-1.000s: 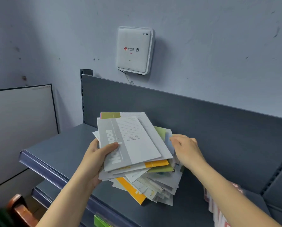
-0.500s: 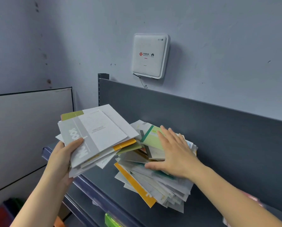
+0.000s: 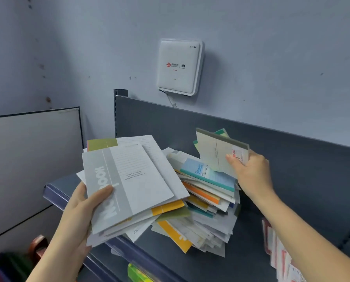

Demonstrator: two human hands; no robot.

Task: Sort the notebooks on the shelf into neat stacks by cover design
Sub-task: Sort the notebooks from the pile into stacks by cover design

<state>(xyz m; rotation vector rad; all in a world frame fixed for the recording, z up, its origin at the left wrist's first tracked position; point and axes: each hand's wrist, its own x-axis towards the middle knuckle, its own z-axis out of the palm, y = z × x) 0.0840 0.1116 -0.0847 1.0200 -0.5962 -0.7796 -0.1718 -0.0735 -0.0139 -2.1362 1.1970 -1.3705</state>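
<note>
A messy pile of notebooks (image 3: 206, 202) lies on the dark grey shelf (image 3: 257, 247), with a blue "Gambit" notebook (image 3: 206, 174) on top. My left hand (image 3: 82, 208) grips a bundle of several notebooks (image 3: 133, 186) above the shelf's front left edge; its top cover is grey-white with large "NOTEBOOK" lettering. My right hand (image 3: 249, 171) holds a pale notebook with a grey spine (image 3: 216, 149), lifted and tilted above the pile's far right side. A green-edged notebook shows behind it.
The shelf's back panel (image 3: 271, 155) rises right behind the pile. A white router box (image 3: 179, 67) hangs on the wall above. Red and white booklets (image 3: 280, 259) lie at the shelf's right. A white panel (image 3: 31, 159) stands left; lower shelves show below.
My right hand went from lying flat on the pile to lifting a pale notebook off its top, uncovering the blue one. My left hand's bundle has shifted back toward the pile.
</note>
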